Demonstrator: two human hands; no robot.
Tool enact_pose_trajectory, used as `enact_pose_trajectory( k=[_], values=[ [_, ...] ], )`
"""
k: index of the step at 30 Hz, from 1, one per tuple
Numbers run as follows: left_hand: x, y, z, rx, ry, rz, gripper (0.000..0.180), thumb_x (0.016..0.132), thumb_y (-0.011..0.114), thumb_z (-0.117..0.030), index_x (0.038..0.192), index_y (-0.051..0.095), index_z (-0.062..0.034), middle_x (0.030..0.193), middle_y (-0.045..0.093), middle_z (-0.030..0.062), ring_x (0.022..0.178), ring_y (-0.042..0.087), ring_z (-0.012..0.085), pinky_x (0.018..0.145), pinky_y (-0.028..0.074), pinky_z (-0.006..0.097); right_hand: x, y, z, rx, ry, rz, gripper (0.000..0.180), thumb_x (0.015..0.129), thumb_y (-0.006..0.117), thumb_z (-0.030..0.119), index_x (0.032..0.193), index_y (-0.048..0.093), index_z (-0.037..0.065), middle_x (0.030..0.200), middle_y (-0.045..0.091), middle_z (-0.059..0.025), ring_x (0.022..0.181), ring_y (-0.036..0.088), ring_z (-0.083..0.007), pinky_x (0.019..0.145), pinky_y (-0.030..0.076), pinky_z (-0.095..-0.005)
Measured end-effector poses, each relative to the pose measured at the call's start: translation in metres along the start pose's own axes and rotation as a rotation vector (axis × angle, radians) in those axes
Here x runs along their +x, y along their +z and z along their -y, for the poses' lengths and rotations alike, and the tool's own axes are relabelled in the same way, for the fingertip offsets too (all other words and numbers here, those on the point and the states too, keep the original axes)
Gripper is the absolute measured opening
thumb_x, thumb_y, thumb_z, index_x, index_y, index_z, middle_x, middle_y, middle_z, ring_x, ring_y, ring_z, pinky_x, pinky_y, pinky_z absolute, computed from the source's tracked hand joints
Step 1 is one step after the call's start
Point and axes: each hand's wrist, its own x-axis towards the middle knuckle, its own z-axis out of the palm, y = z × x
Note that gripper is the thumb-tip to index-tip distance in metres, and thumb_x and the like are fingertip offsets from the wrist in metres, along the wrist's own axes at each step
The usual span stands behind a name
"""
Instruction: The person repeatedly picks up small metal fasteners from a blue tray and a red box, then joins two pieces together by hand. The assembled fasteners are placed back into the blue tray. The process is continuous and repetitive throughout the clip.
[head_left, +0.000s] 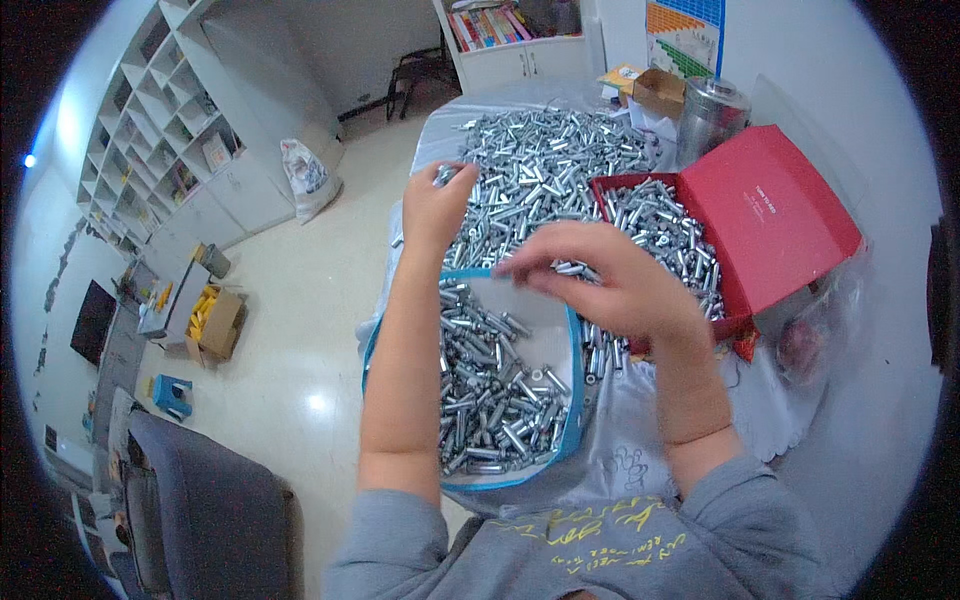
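Observation:
My left hand (438, 205) is closed around a small silver metal sleeve (444, 176), at the left edge of a wide heap of similar cylindrical pieces (545, 150). Just below that heap stands a blue-rimmed bin (574, 370) with a pale inside, partly filled with more metal sleeves (490, 400). My right hand (615, 275) hovers over the bin's far right corner, its fingers curved and apart, the tips slightly blurred. I see nothing held in it. My left forearm covers the bin's left side.
An open red box (770, 220) full of metal pieces sits to the right, its lid tilted back. Behind it are a metal canister (712, 115) and a small cardboard box (660, 92). A grey sofa (215, 500) and a white sack (308, 180) are at left.

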Motion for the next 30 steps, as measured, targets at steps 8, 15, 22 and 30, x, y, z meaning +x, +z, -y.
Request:
enact_pose_trajectory(
  k=[8, 15, 22, 30],
  values=[
    [-0.080, 0.001, -0.012, 0.556, 0.400, 0.288, 0.017, 0.071, 0.063, -0.028, 0.079, 0.063, -0.0127, 0.067, 0.062, 0.0125, 0.061, 0.060, 0.0301, 0.054, 0.046, 0.040, -0.032, -0.004, 0.129, 0.261, -0.423, 0.194, 0.015, 0.077, 0.056, 0.006, 0.087, 0.063, -0.002, 0.082, 0.064, -0.0126, 0.071, 0.061, -0.0221, 0.066, 0.048, -0.0305],
    [-0.101, 0.008, -0.002, 0.382, 0.429, 0.247, 0.013, 0.070, 0.065, -0.023, 0.077, 0.064, -0.0120, 0.066, 0.062, 0.0094, 0.057, 0.060, 0.0264, 0.051, 0.046, 0.034, -0.038, 0.007, 0.148, 0.235, -0.561, 0.220, 0.013, 0.078, 0.056, 0.006, 0.088, 0.063, -0.001, 0.082, 0.064, -0.0108, 0.071, 0.060, -0.0201, 0.065, 0.047, -0.0290],
    [-0.100, 0.000, 0.003, 0.387, 0.459, 0.240, 0.011, 0.069, 0.065, -0.021, 0.075, 0.063, -0.0113, 0.063, 0.061, 0.0094, 0.053, 0.059, 0.0261, 0.048, 0.045, 0.034, -0.051, 0.007, 0.147, 0.295, -0.651, 0.178, 0.012, 0.079, 0.056, 0.005, 0.088, 0.062, 0.000, 0.083, 0.063, -0.0091, 0.071, 0.059, -0.0181, 0.064, 0.046, -0.0274],
    [-0.100, 0.001, 0.007, 0.378, 0.478, 0.252, 0.011, 0.070, 0.064, -0.022, 0.073, 0.061, -0.0121, 0.065, 0.061, 0.0076, 0.056, 0.059, 0.0256, 0.048, 0.045, 0.034, -0.062, 0.010, 0.136, 0.356, -0.697, 0.141, 0.011, 0.079, 0.055, 0.003, 0.089, 0.061, 0.001, 0.083, 0.062, -0.0070, 0.070, 0.057, -0.0158, 0.063, 0.046, -0.0255]
  ],
)
